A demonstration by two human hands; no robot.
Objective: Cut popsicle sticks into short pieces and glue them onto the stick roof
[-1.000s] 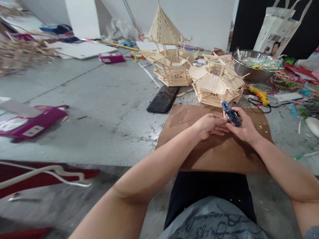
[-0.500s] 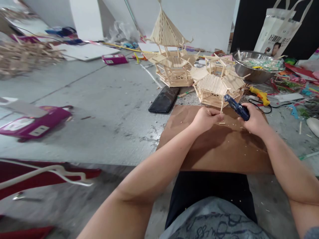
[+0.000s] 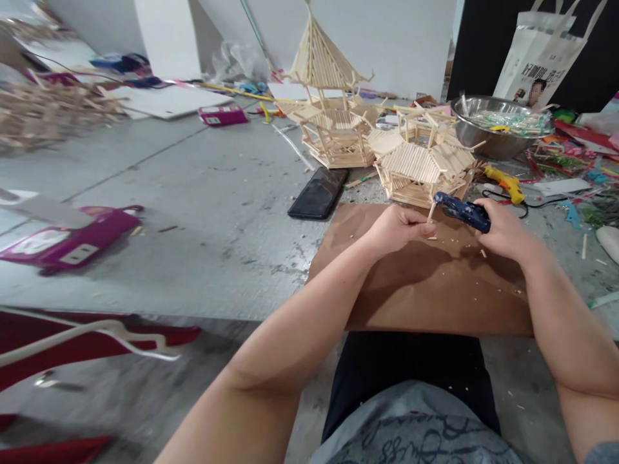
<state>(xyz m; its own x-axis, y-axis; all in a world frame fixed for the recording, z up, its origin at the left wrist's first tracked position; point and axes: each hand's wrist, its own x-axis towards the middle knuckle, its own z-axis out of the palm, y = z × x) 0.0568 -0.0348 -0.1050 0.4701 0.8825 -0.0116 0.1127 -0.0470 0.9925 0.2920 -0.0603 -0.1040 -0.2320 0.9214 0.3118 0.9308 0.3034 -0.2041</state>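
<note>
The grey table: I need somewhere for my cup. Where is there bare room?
Widest: between the nearer purple block and the black phone, mostly bare, with a dark sliver on it. Crowded: the right side, around the steel bowl and yellow glue gun, and the brown paper under the left hand and right hand.

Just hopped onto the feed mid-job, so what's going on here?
The person's left-hand grip holds a thin wooden stick over a brown sheet. The right-hand grip holds a dark blue tool, its tip at the stick's upper end. Small wooden bits lie on the sheet; a stick-built model stands just behind.
</note>
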